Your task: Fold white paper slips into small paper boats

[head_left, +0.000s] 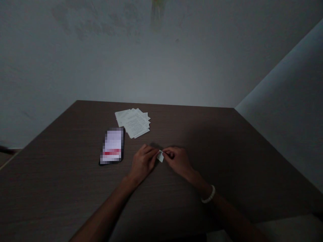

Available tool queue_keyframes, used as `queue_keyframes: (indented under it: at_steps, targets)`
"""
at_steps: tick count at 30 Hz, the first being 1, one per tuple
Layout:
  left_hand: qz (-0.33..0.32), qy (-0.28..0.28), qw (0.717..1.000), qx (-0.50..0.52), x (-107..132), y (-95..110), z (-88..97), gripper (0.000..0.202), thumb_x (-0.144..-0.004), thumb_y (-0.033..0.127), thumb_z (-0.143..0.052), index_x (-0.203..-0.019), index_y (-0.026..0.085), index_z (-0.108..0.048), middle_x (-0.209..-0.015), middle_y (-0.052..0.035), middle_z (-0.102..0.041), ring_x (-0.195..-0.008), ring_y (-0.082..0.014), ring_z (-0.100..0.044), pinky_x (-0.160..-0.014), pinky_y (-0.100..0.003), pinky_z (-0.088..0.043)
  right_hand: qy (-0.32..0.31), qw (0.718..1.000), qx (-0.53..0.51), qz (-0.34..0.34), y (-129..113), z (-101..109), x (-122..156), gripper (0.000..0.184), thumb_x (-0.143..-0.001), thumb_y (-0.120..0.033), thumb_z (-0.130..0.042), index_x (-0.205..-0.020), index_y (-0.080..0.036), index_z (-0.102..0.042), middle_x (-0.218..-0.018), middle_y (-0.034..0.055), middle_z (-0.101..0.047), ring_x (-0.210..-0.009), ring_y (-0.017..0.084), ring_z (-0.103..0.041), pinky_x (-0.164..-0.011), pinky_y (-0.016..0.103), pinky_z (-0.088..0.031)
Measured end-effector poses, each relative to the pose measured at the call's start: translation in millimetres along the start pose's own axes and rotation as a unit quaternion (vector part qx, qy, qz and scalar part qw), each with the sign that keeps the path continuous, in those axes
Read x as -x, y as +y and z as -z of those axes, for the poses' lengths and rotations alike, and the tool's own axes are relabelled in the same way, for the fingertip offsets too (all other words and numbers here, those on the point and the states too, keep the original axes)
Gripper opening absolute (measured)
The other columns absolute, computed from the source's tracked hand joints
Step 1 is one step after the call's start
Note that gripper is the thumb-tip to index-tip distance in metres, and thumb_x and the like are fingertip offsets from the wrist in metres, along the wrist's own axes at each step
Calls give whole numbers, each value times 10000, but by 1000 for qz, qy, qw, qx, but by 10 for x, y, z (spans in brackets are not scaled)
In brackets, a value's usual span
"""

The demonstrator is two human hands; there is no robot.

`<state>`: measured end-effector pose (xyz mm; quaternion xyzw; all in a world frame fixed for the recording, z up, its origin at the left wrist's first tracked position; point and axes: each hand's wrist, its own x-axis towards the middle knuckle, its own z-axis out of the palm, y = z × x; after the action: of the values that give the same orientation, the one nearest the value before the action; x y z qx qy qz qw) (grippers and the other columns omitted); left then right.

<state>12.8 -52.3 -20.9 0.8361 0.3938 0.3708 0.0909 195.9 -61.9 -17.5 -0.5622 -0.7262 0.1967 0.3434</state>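
Note:
Between my two hands is a small white piece of paper (160, 156), close above the dark table. My left hand (143, 162) pinches its left side with thumb and fingertips. On the other side, my right hand (178, 160) grips the paper's upper right edge between thumb and forefinger. The fingers cover much of the paper, so I cannot tell whether it is folded. A pale beaded bracelet (209, 195) circles my right wrist.
A fanned pile of printed paper sheets (135, 122) lies on the brown wooden table (214, 134) toward the back. Left of my hands rests a phone (112, 144) with a lit, blurred screen. A grey wall (189, 67) stands behind the table.

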Motion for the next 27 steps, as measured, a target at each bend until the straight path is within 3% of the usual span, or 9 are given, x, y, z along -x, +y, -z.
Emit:
queue_keyframes:
  at_steps: [10, 19, 27]
  targets:
    - [-51, -80, 995, -17, 15, -62, 4, 243, -923, 179, -489, -1080, 179, -676, -1005, -89, -686, -905, -201, -590, -777, -337, -522, -24, 996, 49, 67, 112, 84, -3, 111, -843, -185, -640, -901, -236, -720, -827, 12, -699, -748, 152, -612, -702, 269, -454]
    - [-70, -144, 987, -34, -24, -36, 52, 258, -924, 172, -464, -1059, 188, -684, -966, -86, -681, -878, -206, -588, -759, -337, -514, -51, 992, 61, 95, 187, 170, 25, 163, -878, -187, -612, -987, -241, -720, -928, 30, -666, -862, 154, -607, -783, 279, -478]
    - [-62, -138, 988, -10, -35, 0, 94, 262, -891, 164, -486, -1051, 190, -691, -975, -93, -665, -899, -216, -582, -781, -366, -505, -63, 987, 82, 122, 221, 191, 17, 203, -880, -184, -602, -1031, -259, -715, -933, 37, -643, -881, 166, -584, -793, 301, -474]
